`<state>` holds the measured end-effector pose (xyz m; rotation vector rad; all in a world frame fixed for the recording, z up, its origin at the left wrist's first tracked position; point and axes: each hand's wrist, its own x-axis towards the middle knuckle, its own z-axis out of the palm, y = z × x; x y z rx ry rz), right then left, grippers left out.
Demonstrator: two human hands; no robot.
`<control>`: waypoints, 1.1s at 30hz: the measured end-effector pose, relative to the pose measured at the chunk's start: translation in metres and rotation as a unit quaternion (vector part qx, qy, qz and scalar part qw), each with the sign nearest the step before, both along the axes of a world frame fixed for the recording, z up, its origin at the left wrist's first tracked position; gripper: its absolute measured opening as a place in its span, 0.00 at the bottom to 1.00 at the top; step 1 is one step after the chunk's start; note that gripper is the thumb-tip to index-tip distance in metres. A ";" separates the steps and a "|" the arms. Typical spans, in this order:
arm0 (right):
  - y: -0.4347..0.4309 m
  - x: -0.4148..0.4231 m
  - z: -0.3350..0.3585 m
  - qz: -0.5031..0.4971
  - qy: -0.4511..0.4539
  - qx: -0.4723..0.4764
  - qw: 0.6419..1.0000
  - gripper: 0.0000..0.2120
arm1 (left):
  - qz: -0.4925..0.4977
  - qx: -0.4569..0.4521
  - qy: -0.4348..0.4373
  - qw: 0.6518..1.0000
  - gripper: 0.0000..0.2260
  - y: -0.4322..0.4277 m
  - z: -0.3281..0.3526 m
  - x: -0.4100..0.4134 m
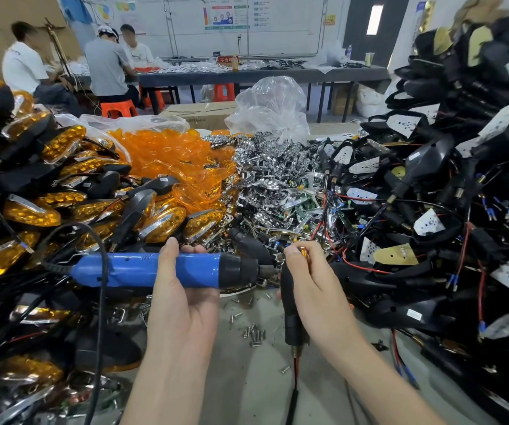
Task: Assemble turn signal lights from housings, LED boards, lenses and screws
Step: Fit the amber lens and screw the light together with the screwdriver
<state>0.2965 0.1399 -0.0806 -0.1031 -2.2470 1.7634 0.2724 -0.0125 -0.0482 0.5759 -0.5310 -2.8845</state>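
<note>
My left hand [182, 289] grips a blue electric screwdriver [142, 269] held level, its black nose pointing right. The tip meets a turn signal light [290, 305] that my right hand [311, 283] holds upright by its black housing and stem; an amber lens edge shows between my fingers. Loose screws [254, 334] lie on the grey table [247, 378] between my arms. The screw under the tip is hidden.
Finished amber lights [47, 191] pile up at left, loose amber lenses [167, 154] and chrome reflectors [271, 179] at centre back, black housings with LED boards and wires [431, 210] at right. The screwdriver cord [100, 302] hangs down on the left. Three people sit at a far table.
</note>
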 end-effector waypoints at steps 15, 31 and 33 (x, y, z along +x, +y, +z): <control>0.043 -0.005 0.027 0.140 -0.011 -0.429 0.892 0.16 | -0.019 -0.117 -0.005 0.993 0.08 0.014 0.000 0.017; 0.029 0.003 0.031 0.175 -0.058 -0.475 0.861 0.14 | -0.047 -0.535 -0.100 0.837 0.22 0.039 -0.018 0.071; 0.025 0.001 0.028 0.128 -0.070 -0.441 0.886 0.22 | -0.059 -0.566 -0.064 0.820 0.27 0.044 -0.011 0.079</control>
